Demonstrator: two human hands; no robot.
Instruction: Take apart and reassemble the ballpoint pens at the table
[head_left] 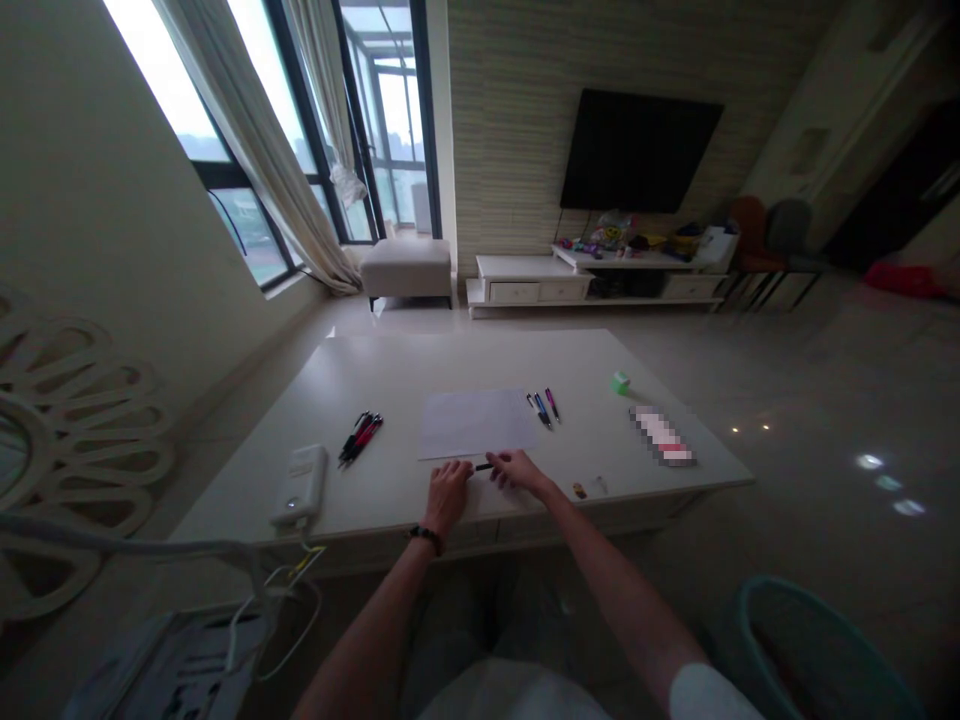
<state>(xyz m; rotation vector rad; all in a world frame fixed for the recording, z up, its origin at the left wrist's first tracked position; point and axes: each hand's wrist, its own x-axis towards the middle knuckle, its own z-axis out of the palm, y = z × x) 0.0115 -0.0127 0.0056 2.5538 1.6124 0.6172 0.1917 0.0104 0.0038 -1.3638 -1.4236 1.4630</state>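
Near the front edge of the white table, my left hand (449,492) and my right hand (517,471) face each other over a black pen (483,467). Each hand pinches one end with its fingertips, and only the short dark middle shows. Just beyond them lies a white sheet of paper (472,422). Right of the sheet, several pens (541,408) lie side by side, one of them pink. To the left is a bunch of black and red pens (361,438). A small brown item (579,490) sits right of my right hand.
On the white table (375,370) stand a white power strip (301,485) with cables at left, a green cube (620,382) and a pixelated object (663,436) at right. A teal bin (810,650) is on the floor at lower right.
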